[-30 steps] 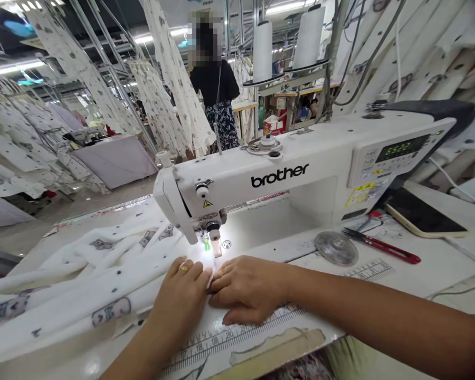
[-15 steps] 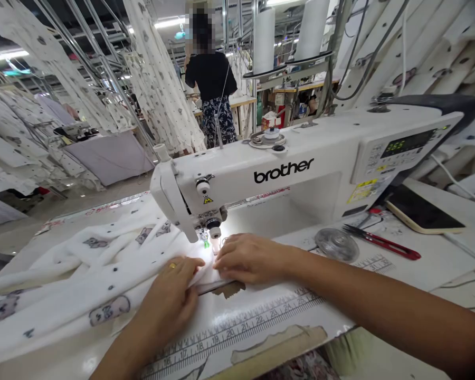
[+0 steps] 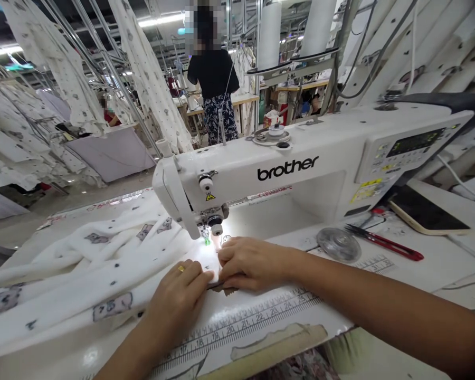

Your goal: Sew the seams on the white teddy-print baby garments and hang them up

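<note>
Soft, matt, wrinkled cloth [image 3: 75,269] is spread toward the left edge of the glossy, smooth-topped table [image 3: 217,312]; a ragged, matt patch [image 3: 277,340] is borne along the near edge. The sewing machine [image 3: 237,179] is finished in smooth, faintly glossy white. Toward the right edge are shown a transparent, plastic-looking disc [image 3: 338,244], snips [image 3: 399,249] with metal blades, and a phone [image 3: 427,211] with a glossy, glass-like screen.

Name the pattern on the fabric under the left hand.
Head view: the fabric is white with small dark marks and larger greyish motifs.
</note>
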Motion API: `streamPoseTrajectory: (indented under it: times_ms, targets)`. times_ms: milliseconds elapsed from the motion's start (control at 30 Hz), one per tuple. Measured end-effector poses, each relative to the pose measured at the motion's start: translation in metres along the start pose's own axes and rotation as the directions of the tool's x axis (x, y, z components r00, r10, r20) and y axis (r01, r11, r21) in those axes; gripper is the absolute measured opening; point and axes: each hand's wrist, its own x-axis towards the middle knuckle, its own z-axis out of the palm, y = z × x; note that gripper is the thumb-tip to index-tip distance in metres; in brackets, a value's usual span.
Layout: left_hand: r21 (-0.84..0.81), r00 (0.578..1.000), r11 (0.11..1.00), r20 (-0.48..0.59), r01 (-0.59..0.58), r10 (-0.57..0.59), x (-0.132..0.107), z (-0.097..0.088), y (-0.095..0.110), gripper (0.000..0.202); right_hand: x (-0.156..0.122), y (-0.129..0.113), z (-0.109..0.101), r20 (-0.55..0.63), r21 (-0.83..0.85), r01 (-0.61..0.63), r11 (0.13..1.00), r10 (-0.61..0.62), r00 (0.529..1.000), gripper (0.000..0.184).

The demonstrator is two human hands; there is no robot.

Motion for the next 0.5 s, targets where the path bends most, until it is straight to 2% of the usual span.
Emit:
streamPoseTrajectory:
  times_ms: [133,300,500]
  targets:
    - [0.062,0.998,0.998,0.060,-0.026,0.022,-0.004,0.009,0.002,0.022,0.000,0.000,-0.001,0.007,-0.012,0.015,1.000,-0.015,1.000,0.016]
    - [0.130,0.998,0.990,0.041,-0.062,0.057,0.001,0.015,-0.008,0.019,0.001,0.000,-0.002,0.014,-0.044,0.044,0.998,-0.044,0.999,0.016]
    - [0.102,0.995,0.991,0.071,-0.083,0.076,0.006,0.019,-0.013,0.018,0.001,-0.001,-0.003,0.010,-0.067,0.056,0.996,-0.055,0.998,0.017]
